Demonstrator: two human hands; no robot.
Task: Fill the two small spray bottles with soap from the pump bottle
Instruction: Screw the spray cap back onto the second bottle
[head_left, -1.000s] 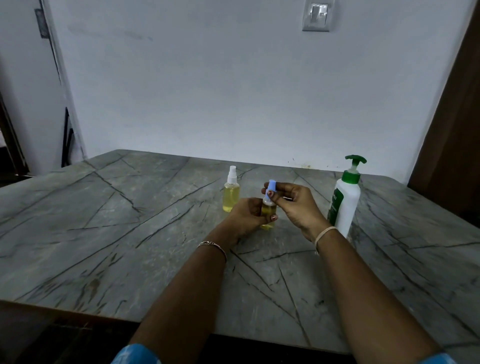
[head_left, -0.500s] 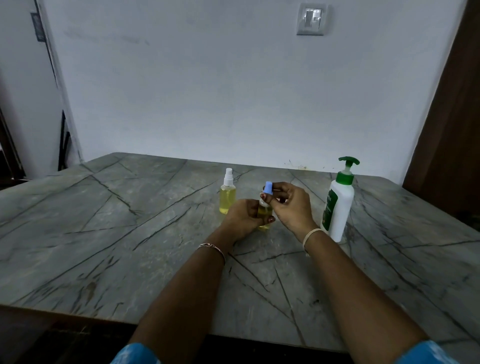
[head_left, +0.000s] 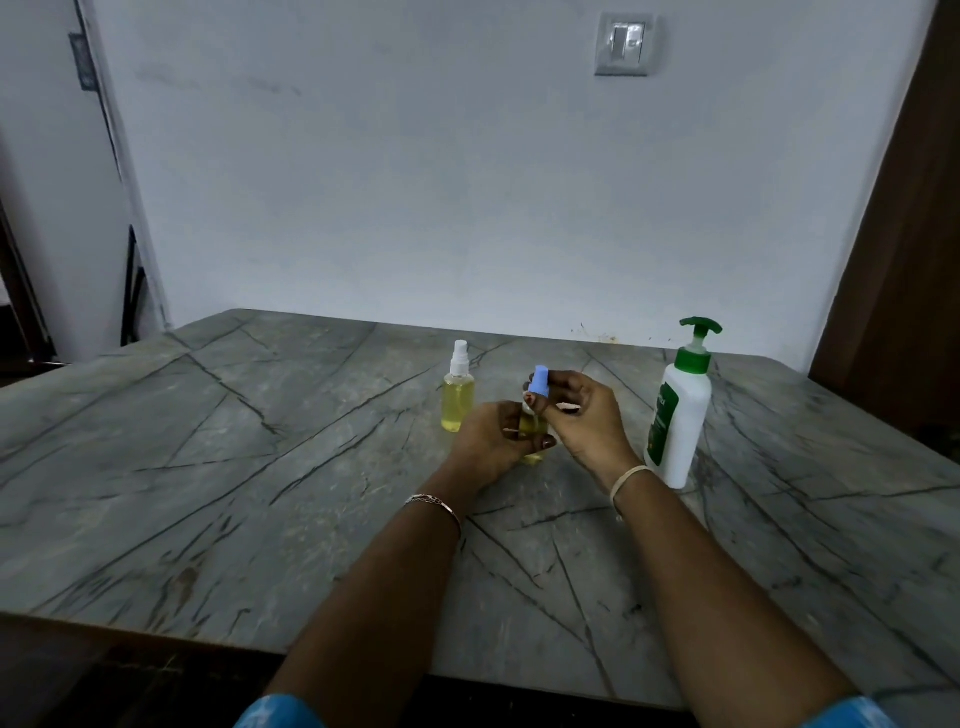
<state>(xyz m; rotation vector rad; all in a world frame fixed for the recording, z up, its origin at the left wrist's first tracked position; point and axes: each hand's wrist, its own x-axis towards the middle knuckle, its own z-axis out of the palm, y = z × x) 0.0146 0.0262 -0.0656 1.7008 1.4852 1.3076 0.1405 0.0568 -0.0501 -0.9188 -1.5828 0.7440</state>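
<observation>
A small spray bottle (head_left: 457, 402) with yellow liquid and a white spray top stands upright on the grey stone table (head_left: 208, 467). My left hand (head_left: 496, 441) grips a second small bottle (head_left: 533, 431) of yellow liquid, standing on the table just right of the first. Over its neck my right hand (head_left: 582, 415) pinches the blue spray cap (head_left: 538, 382). The neck itself is hidden by my fingers. To the right stands the white pump bottle (head_left: 678, 415) with a green pump head, close to my right wrist.
The table meets a white wall at the back, with a light switch (head_left: 623, 44) high up. A dark wooden panel (head_left: 904, 234) rises at the right. The table's front edge runs near my elbows.
Both hands stay on the same bottle and blue cap. My right hand's fingers shift slightly on the cap, and the camera view drifts a little.
</observation>
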